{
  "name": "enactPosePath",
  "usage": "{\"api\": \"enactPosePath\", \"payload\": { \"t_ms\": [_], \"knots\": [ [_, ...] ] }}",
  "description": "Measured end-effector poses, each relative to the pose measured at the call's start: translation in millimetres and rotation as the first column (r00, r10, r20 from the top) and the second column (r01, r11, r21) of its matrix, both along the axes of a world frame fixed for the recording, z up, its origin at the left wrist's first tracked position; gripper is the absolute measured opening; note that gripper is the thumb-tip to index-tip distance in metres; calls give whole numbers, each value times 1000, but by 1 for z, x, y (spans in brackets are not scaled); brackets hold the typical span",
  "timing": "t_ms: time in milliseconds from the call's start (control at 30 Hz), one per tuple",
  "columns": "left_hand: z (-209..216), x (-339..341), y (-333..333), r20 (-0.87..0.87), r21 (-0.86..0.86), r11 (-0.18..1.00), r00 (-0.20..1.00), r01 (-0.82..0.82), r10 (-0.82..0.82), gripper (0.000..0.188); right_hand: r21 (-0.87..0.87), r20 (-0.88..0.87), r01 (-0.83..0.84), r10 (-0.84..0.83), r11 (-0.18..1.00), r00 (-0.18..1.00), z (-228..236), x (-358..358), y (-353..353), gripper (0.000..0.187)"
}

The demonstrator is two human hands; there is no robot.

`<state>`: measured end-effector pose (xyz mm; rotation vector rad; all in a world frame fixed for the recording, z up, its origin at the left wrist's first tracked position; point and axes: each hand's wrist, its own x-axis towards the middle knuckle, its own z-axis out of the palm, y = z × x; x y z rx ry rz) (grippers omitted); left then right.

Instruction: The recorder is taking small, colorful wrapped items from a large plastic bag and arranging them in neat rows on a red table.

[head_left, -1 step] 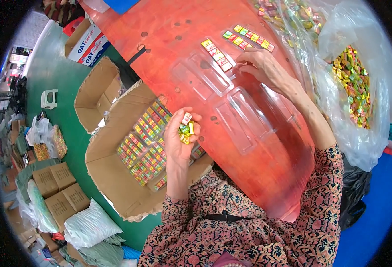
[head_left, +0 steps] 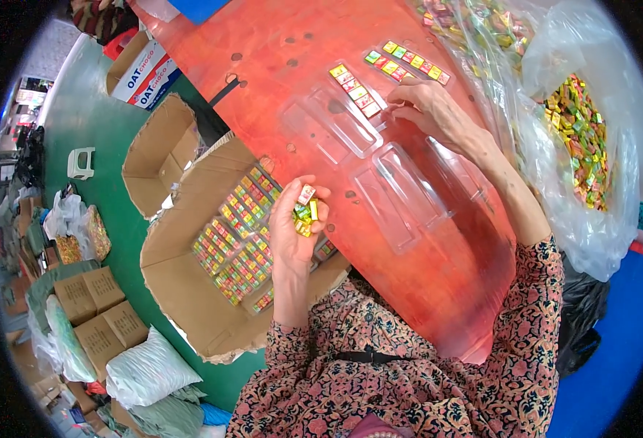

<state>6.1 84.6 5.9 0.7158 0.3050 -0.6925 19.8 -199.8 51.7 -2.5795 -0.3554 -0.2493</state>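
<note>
My left hand (head_left: 292,226) is cupped round several small wrapped sweets (head_left: 305,210), yellow, green and white-red, near the table's edge. Over the table, my right hand (head_left: 427,108) has its thumb and fingers drawn together; what they hold, if anything, is hidden. Its fingertips are at the lower end of a row of sweets (head_left: 355,90) standing in one channel of a clear plastic tray (head_left: 329,124). Nearer to me lies another clear tray (head_left: 402,193), with bare channels. Beyond my right hand, a tray filled with two rows of sweets (head_left: 409,62) rests on the table.
The red-covered table (head_left: 278,66) slants across the view. At its left stands an open cardboard box (head_left: 190,292) with several filled trays (head_left: 241,233) inside. On the right, a clear plastic bag (head_left: 555,58) holds loose sweets. A white stool (head_left: 81,163) and sacks stand on the green floor.
</note>
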Motion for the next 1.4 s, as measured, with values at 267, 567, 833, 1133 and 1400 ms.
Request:
{"api": "enactPosePath", "payload": {
  "t_ms": [267, 567, 833, 1133, 1400],
  "knots": [
    [7, 2, 2, -52, -75, 997, 999, 8, -12, 36, 13, -105, 66, -64, 998, 992, 6, -2, 8, 17],
    [13, 1, 6, -138, -228, 972, 986, 61, -95, 43, 186, -171, -127, 159, 974, 972, 30, -24, 69, 14],
    [16, -6, -4, -103, -203, 971, 983, 130, -153, 39, 152, -69, -214, 226, 965, 972, 16, -37, 106, 17],
    [9, -13, -7, -110, -250, 952, 972, 176, -208, 35, 427, -121, -141, 211, 893, 970, 13, -47, 102, 9],
    [3, -13, -4, -64, -213, 963, 981, 167, -184, 35, 233, -21, 148, -147, 961, 989, 24, -14, 32, 9]
  ]
}}
